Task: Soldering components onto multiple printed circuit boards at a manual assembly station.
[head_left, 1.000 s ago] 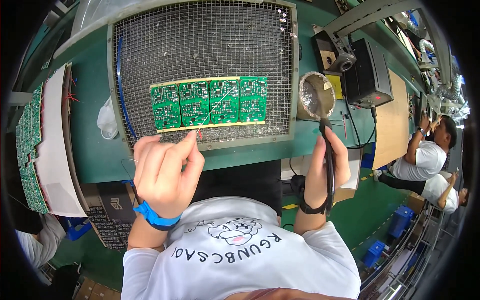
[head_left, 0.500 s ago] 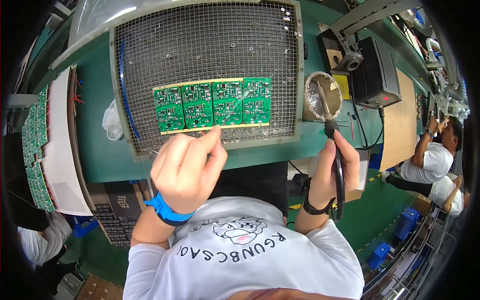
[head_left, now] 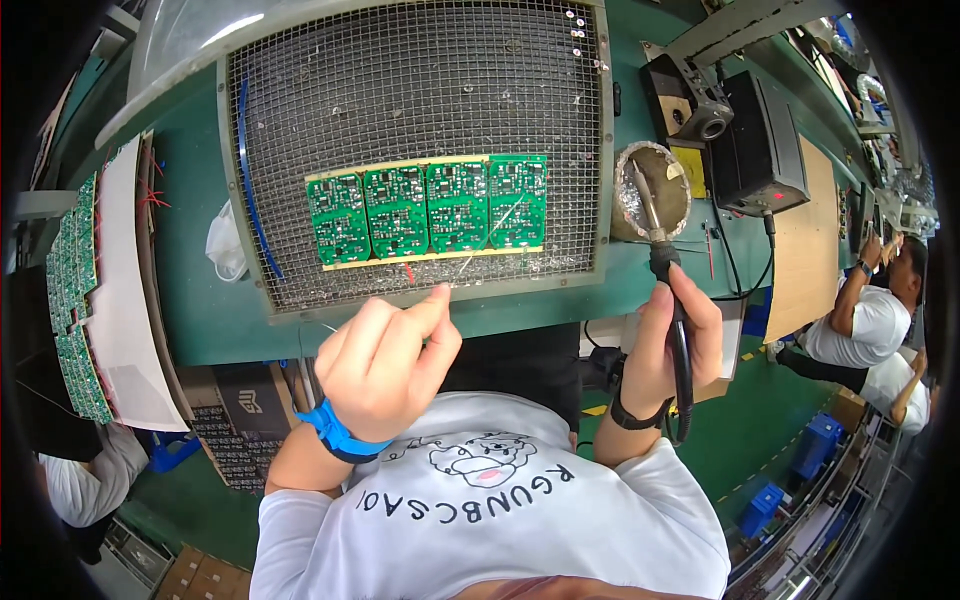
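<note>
A panel of green circuit boards point(head_left: 398, 215) with pale edge strips lies on the wire-mesh tray. My left hand point(head_left: 385, 360), wearing a blue wrist strap, is pinched at the tray's near edge. From its fingertips a thin silvery solder wire point(head_left: 466, 266) runs up over the right part of the panel. A short red wire point(head_left: 409, 273) sticks out at the panel's near edge. To the right, my right hand point(head_left: 680, 340) grips a soldering iron point(head_left: 662, 262) by its black handle. The iron's metal tip reaches into a round tin point(head_left: 681, 188).
The mesh tray point(head_left: 420, 110) has a metal frame point(head_left: 606, 130). A black box point(head_left: 757, 150) with a red light and an iron stand point(head_left: 685, 105) sit at the right. More green boards point(head_left: 75, 310) stand at the far left. Co-workers point(head_left: 862, 310) are at the right.
My left hand has drawn back toward me from the panel's near edge, with the solder wire still in its fingers, uncovering the red wire. The iron stays in the tin.
</note>
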Motion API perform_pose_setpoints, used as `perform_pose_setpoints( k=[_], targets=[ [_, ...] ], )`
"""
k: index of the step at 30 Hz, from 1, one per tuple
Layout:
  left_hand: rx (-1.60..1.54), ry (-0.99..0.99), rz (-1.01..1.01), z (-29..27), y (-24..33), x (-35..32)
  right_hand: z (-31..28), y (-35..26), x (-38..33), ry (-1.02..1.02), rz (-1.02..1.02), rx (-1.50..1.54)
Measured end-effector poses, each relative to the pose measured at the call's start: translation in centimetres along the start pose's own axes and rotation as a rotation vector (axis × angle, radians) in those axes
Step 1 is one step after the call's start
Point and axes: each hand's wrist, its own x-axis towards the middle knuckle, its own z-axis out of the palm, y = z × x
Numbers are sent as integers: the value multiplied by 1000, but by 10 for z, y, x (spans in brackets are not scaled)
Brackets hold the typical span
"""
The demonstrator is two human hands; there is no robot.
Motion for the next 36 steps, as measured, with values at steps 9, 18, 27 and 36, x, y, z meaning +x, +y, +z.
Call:
perform_pose_setpoints(
  k=[9,18,27,36],
  targets=[
    [60,18,-45,-10,-8,-7,-2,1,-3,10,4,-25],
    [135,126,-134,-18,-16,-8,-2,-5,-3,-20,-4,-19],
    [56,130,-86,-10,-20,-2,1,-7,-5,0,21,42],
    [93,116,-137,-18,-22,-8,17,-46,7,-289,-86,278]
  ],
)
